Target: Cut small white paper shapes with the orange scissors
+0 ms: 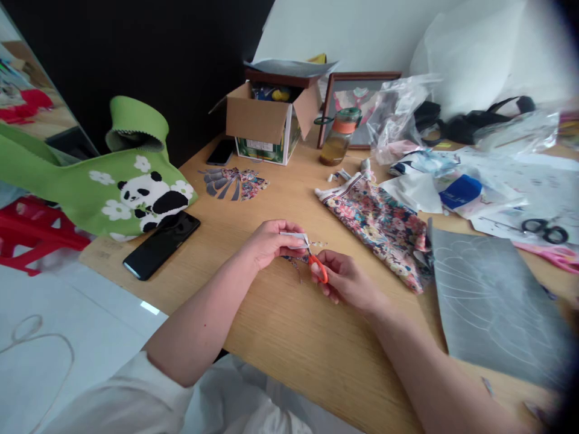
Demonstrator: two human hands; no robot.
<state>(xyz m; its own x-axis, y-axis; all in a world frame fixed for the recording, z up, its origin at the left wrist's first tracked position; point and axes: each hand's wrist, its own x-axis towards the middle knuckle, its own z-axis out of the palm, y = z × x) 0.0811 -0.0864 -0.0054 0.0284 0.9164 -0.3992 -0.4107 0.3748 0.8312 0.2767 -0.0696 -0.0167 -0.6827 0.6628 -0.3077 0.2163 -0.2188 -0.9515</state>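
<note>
Between finger and thumb, my left hand pinches a small pale piece of fabric or paper above the table. My right hand has its fingers in the handles of small orange scissors, whose blades meet the edge of that piece. Thin scraps of patterned fabric lie just under the hands. Farther right is a larger floral cloth with a striped edge. Cut floral and grey pieces form a fan shape at the back left of the table.
A black phone and a green panda bag are at left. Behind stand an open cardboard box, a second phone and a jar of brown liquid. At right lie a grey sheet with drawn lines and black-handled scissors.
</note>
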